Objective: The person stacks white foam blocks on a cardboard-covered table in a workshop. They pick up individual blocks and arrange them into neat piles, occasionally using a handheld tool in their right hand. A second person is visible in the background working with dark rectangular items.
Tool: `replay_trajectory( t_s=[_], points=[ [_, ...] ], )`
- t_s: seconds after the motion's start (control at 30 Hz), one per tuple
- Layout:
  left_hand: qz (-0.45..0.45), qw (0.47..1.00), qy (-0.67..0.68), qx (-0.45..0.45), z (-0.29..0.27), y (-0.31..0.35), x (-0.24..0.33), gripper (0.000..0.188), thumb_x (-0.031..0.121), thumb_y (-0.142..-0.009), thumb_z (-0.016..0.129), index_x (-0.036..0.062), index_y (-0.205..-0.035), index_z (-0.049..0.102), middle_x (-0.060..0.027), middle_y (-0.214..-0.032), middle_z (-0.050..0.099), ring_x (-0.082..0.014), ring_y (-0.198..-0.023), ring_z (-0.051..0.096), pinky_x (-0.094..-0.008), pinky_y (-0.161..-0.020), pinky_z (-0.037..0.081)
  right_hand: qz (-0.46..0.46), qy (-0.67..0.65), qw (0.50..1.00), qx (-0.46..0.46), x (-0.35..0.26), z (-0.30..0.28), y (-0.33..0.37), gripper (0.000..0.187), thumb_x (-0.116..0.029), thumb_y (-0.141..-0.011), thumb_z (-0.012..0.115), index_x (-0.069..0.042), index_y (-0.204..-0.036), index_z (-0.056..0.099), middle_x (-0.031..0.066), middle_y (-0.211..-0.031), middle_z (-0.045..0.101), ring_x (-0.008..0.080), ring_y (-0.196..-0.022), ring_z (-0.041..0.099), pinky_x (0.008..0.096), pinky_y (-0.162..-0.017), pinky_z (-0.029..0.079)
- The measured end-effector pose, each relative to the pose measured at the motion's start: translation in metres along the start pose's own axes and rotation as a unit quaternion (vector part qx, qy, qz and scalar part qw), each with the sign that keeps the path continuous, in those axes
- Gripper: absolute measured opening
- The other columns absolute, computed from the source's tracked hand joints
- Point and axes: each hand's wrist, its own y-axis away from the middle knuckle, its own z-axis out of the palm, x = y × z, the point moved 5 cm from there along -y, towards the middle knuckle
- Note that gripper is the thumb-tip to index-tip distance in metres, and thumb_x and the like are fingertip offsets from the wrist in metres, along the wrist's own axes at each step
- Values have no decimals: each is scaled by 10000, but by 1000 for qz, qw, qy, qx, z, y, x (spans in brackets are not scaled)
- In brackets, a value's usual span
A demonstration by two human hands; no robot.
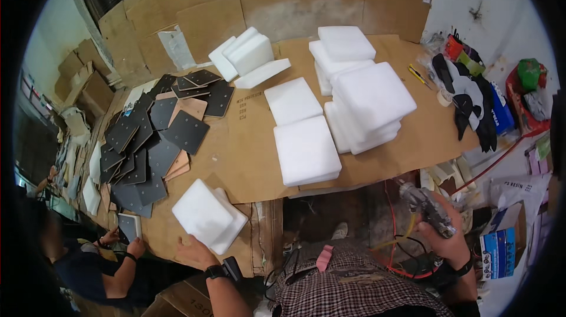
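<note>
My right hand (pixel 445 237) is wrapped round a metal spray gun (pixel 429 210), held off the table's near edge; a yellow hose (pixel 407 231) hangs beside it. My left hand (pixel 196 252) is at the near edge of a small stack of white foam pads (pixel 203 211), its fingers apart and gripping nothing. Whether the fingertips touch the lower pad is hard to tell. Further in, two more foam pads (pixel 306 146) lie one behind the other. Taller foam stacks (pixel 374 93) stand to their right, and leaning pads (pixel 250 55) are at the back.
A heap of dark boards (pixel 147 140) covers the table's left part. At lower left a co-worker's hands (pixel 134 248) hold a dark board with a white edge (pixel 127 227). Gloves (pixel 480 105), a yellow screwdriver (pixel 418 74) and a red hose (pixel 492 167) are at right. Cardboard (pixel 283 5) lines the back.
</note>
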Motion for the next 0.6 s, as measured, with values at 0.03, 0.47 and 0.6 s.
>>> replay_trajectory(
  t_s=[0.03,0.47,0.6],
  points=[
    [10,999,25,-18,4,4,13,396,119,-826,596,-29,-1179,496,-191,-1154,469,-310,-1070,456,-383,-939,364,6,11,1000,-15,4,-3,3,493,-130,-806,662,2,-1239,465,49,-878,615,99,-807,563,266,-733,464],
    [-72,882,278,-373,119,105,101,259,48,-769,634,-22,-1009,570,-62,-953,567,-155,-862,528,-277,-766,437,36,57,995,-80,0,-10,28,511,-89,-780,696,0,-1240,494,76,-909,633,124,-772,605,279,-720,488],
    [-146,798,276,-516,158,157,117,296,103,-783,656,2,-1042,554,-46,-930,571,-127,-798,533,-251,-712,444,74,2,993,-97,11,-19,34,524,-72,-777,693,8,-1251,484,73,-923,633,107,-794,592,267,-730,476]
  ],
)
